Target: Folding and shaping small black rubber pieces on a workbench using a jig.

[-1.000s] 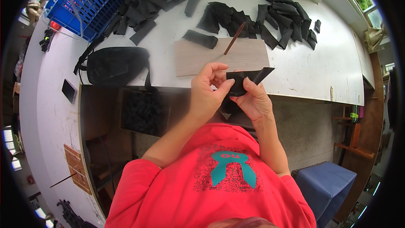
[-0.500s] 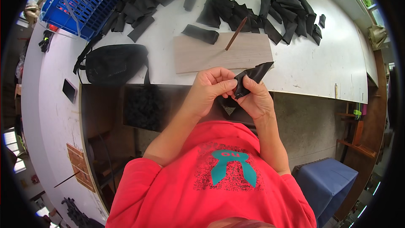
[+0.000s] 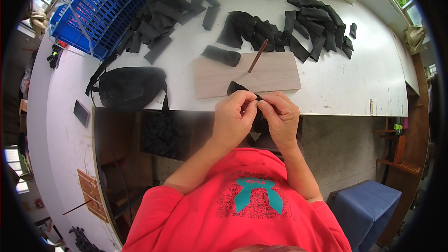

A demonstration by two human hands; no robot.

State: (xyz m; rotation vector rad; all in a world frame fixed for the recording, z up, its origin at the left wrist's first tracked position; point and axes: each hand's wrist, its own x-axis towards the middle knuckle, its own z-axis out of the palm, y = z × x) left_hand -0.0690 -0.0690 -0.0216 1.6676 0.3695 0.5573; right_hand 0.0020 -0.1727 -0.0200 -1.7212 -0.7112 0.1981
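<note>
Between my two hands, just off the table's near edge, is a piece of black fabric (image 3: 237,87). My left hand (image 3: 236,116) pinches it with thumb and fingers, and one corner sticks up past the knuckles. Close against it, my right hand (image 3: 281,114) also grips the fabric, thumb tips nearly meeting. Most of the piece is hidden by my fingers. Beyond my hands lies a pale wooden board (image 3: 280,72) with a brown pointed stick (image 3: 258,56) standing up from it. A flat black fabric piece (image 3: 220,55) rests at the board's far left edge.
Several piles of black fabric pieces (image 3: 322,23) cover the far part of the white table (image 3: 354,88). At the far left stands a blue plastic basket (image 3: 88,18). A black bag (image 3: 133,87) and a phone (image 3: 81,113) lie on the left; a blue-covered stool (image 3: 366,210) stands at the lower right.
The fabric has turned: its pointed end stuck out to the right of my right hand, and now a corner shows above my left. My hands have drawn closer together; the whole view has shifted slightly.
</note>
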